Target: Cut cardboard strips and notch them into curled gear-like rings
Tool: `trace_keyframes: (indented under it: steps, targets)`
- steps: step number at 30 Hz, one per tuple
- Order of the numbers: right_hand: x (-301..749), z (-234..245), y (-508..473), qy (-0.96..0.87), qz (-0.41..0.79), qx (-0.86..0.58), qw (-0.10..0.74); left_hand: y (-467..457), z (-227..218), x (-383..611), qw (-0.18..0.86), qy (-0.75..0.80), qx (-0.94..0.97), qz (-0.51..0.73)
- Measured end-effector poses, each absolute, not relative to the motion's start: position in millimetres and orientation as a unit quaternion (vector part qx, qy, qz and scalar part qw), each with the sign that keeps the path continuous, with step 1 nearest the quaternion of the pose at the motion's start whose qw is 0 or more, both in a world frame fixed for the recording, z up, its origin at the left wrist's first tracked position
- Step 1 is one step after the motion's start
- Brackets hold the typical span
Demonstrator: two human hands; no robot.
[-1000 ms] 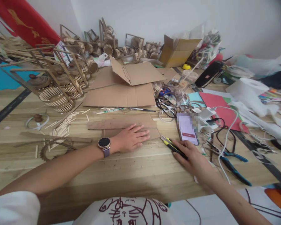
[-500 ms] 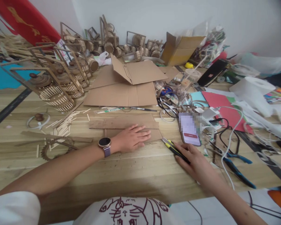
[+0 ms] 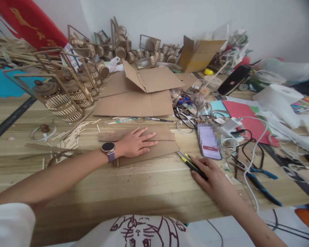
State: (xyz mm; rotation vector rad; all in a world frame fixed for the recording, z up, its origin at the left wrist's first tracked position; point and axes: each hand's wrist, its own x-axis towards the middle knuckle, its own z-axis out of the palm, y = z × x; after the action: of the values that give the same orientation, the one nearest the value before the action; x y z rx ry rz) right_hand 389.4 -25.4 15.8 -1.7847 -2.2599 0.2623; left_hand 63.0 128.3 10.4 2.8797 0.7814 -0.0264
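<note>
My left hand (image 3: 136, 142) lies flat with its fingers spread over a brown strip (image 3: 163, 137) and the cardboard piece (image 3: 154, 149) beneath it. A watch (image 3: 108, 148) is on the left wrist. In my right hand (image 3: 211, 175) is a black and yellow utility knife (image 3: 193, 165), its blade pointing up and left. The blade tip is close to the right corner of the cardboard piece; whether they touch I cannot tell. A phone (image 3: 208, 142) lies just beyond the right hand. Blue-handled pliers (image 3: 262, 187) rest to the right of it.
Cardboard sheets (image 3: 134, 103) and a pen (image 3: 158, 119) lie behind the hands. Small slatted baskets (image 3: 64, 103) with tall handles stand at the left, near loose sticks (image 3: 72, 137). A white cable (image 3: 252, 161) runs down the right side. An open cardboard box (image 3: 201, 55) is at the back.
My left hand has shifted left and slightly away from me along the strip, showing more of the lower cardboard. My right hand and the knife have barely moved.
</note>
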Motion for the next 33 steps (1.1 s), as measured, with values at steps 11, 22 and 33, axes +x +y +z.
trace_keyframes:
  steps: [11, 22, 33]
  targets:
    - [380.1, 13.1, -32.7, -0.771, 0.089, -0.617, 0.13, 125.6, 8.7, 65.1, 0.096, 0.269, 0.958, -0.009]
    - [370.6, 6.7, -38.4, -0.768, 0.062, -0.623, 0.137, 125.5, 6.0, 65.1, 0.101, 0.273, 0.957, 0.008]
    - [359.7, 2.1, -43.4, -0.758, 0.067, -0.629, 0.16, 124.4, 8.7, 66.0, 0.096, 0.274, 0.957, 0.001]
